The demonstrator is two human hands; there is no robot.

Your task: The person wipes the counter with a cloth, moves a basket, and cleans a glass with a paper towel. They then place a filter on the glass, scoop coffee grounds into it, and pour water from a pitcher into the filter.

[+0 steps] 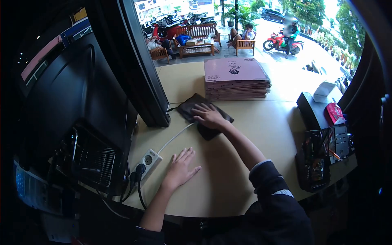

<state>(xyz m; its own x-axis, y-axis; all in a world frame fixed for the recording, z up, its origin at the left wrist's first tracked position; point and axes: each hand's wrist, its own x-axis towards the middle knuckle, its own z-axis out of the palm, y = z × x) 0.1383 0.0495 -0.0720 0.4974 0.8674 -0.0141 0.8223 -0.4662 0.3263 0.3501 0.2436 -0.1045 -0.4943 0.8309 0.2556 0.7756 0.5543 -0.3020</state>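
My right hand (210,117) lies flat with its fingers stretched out on top of a dark cloth (192,106). The cloth is spread at an angle on the pale tabletop (228,179), just in front of a stack of pink menus (237,79). Fingers spread and holding nothing, my left hand (181,168) rests on the table. Beside it is a white power strip (149,160) with black plugs in it. The strip's white cord runs up to the cloth, where its far end is hidden.
A black monitor (61,94) and a dark post (143,81) stand at the left. On the right are a black organizer (316,157) holding small items, a pink packet (335,113) and white tissues (325,90). Outside, people sit on wooden benches and a person sits on a red motorbike (281,43).
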